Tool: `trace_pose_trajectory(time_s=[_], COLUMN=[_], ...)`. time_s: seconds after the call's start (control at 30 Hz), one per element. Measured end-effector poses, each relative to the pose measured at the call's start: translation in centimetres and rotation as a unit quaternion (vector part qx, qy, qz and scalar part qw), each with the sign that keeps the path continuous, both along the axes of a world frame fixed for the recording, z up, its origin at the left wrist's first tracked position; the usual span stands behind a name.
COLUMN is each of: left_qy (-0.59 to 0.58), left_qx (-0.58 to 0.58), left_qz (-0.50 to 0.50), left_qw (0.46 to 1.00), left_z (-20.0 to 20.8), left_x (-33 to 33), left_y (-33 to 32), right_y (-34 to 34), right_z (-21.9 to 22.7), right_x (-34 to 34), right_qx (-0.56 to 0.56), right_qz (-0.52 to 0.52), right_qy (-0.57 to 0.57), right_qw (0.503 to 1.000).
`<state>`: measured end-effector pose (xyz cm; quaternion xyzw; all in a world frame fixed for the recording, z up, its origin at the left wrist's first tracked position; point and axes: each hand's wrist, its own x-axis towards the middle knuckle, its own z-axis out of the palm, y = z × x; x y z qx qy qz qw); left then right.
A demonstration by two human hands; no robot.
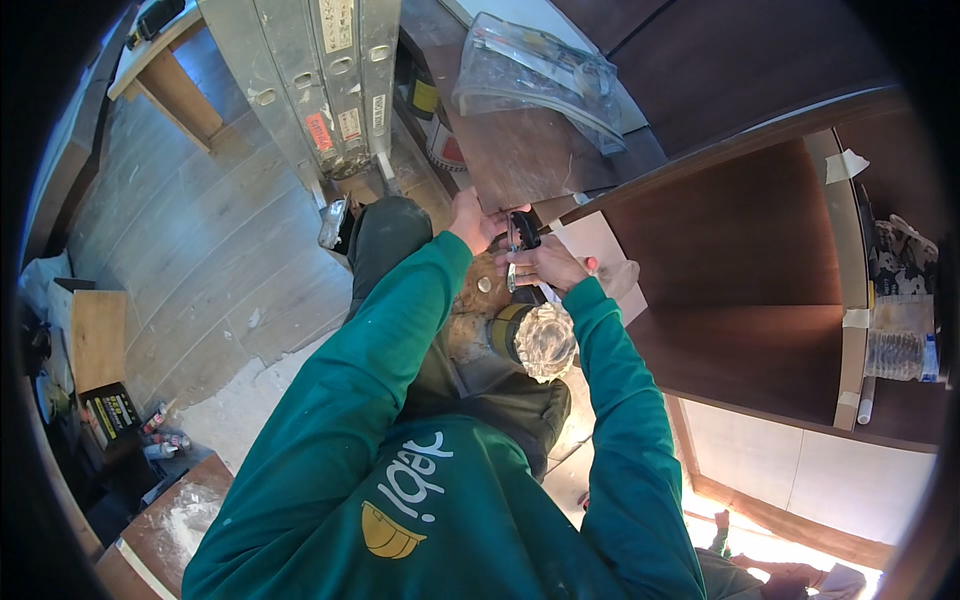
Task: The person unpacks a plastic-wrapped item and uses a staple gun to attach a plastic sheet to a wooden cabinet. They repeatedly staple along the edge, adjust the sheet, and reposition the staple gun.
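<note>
Tool (pixel 521 236), small, stiff and likely light, sits gripped at its black body by both hands, left hand (pixel 472 218) and right hand (pixel 548 265).

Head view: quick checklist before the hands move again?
1. Left hand on the brown panel edge: ok.
2. Right hand on the small black tool: ok.
3. Tool tip seated: cannot tell, hidden by fingers.
4. Clear plastic bag lying loose on the panel: not ok.
5. Ladder apart from both hands: ok.
</note>
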<state>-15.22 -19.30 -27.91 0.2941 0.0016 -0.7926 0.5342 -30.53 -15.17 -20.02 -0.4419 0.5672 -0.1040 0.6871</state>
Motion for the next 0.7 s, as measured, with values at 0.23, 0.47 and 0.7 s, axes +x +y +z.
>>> trace_pose_trajectory(time_s=[0.23,0.47,0.7], left_qy=[0.001,0.070,0.097], left_qx=[0.077,0.058,0.018], left_qz=[-0.014,-0.088,-0.095], left_qw=[0.997,0.992,0.991], left_z=[-1.3,0.2,-0.2], left_x=[-0.3,-0.7,-0.9], left_y=[0.8,3.6,3.8], right_y=[0.4,1.6,1.9], right_z=[0.1,1.1,0.5], right_x=[0.0,0.1,-1.9], right_qx=[0.018,0.075,0.139], right_qz=[-0.003,0.007,-0.010], right_qy=[-0.072,-0.020,-0.139], right_qw=[0.997,0.997,0.981])
